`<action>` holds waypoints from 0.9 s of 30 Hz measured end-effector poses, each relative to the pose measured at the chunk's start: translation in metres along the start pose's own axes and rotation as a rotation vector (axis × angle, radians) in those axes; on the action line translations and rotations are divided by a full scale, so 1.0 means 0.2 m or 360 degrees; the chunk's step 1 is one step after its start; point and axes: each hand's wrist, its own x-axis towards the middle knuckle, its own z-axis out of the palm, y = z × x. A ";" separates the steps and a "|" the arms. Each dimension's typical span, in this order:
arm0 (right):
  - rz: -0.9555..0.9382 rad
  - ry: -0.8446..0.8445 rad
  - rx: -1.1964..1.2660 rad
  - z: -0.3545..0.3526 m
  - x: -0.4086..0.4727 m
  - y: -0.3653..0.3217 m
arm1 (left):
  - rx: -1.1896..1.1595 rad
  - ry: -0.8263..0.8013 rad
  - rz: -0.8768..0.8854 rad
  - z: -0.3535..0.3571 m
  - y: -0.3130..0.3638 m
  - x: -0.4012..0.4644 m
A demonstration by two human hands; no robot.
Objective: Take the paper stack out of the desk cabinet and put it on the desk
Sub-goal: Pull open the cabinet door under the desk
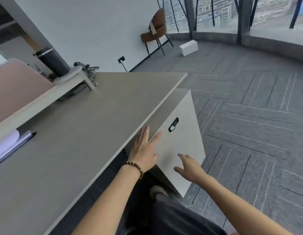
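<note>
A light grey desk cabinet (184, 143) stands under the right end of the grey desk (83, 126), its door closed, with a black combination lock (173, 124) near the top. My left hand (144, 148), fingers spread, lies flat against the cabinet door just under the desk edge. Lower on the same door, my right hand (189, 167) hovers with its fingers apart and holds nothing. No paper stack shows; the cabinet's inside is hidden.
A clipboard with white paper and a pen (10, 146) lies at the desk's left edge. A monitor stand (69, 73) and a pink divider (16, 83) sit at the back. A brown chair (155, 31) and a white box (189, 47) stand on the carpet beyond.
</note>
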 end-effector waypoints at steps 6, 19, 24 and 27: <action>0.0112 -0.0018 0.0387 0.17 0.07 0.00 | 0.0209 -0.0064 0.0063 0.09 -0.07 0.14; 0.0168 0.0248 0.0765 0.38 0.20 0.03 | 0.0480 0.0044 0.0029 0.19 -0.06 0.19; 0.0123 0.0310 0.0727 0.40 0.23 -0.02 | 0.0490 0.0041 0.0015 0.19 -0.06 0.19; 0.0123 0.0409 0.0624 0.40 0.25 -0.07 | 0.0482 0.0053 0.0017 0.19 -0.06 0.19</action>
